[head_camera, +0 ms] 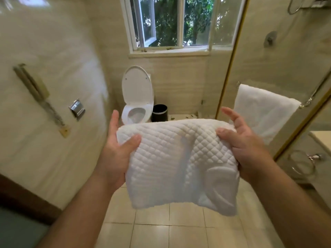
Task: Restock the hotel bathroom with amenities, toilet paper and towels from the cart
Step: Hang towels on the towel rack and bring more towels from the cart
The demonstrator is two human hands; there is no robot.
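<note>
Quilted towel carried in, not yet placed.

Head view: my left hand (pixel 118 151) and right hand (pixel 245 145) pinch the quilted towel (pixel 179 163) at chest height, thumbs on top and right fingers half spread. A hung towel (pixel 259 111) is done, but the paper holder (pixel 77 108) looks bare.

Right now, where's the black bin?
The bin stands centre of the head view, on the floor just right of the toilet, below the window.
</note>
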